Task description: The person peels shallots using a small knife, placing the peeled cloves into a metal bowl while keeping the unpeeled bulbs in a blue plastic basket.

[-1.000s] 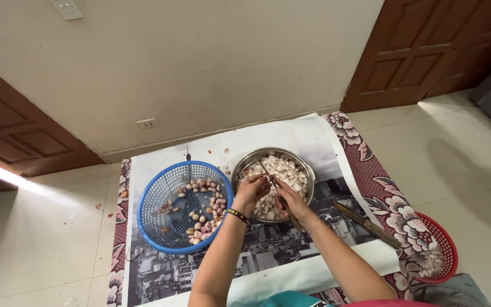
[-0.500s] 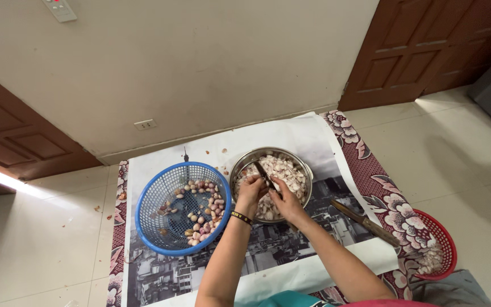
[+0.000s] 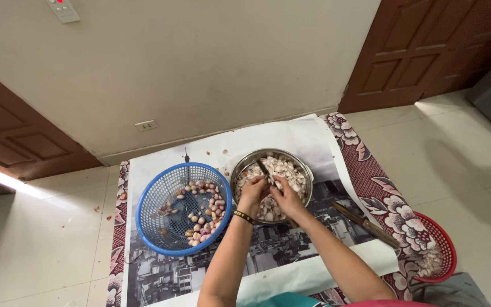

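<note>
Fingers [image 3: 261, 187] of my left hand [image 3: 252, 196] pinch a small bulb over the steel bowl [image 3: 308, 170]. My right hand [image 3: 286, 199] grips a knife [image 3: 263, 168], touching the left. A blue basket [image 3: 150, 219] sits just left.

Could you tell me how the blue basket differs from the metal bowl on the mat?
The blue basket is perforated plastic, while the metal bowl is solid and shiny. The basket holds scattered pinkish bulbs with much of its bottom bare, while the bowl is heaped with pale peeled pieces. The left hand and right hand work over the bowl, not the basket. Both are round and sit side by side.
</note>
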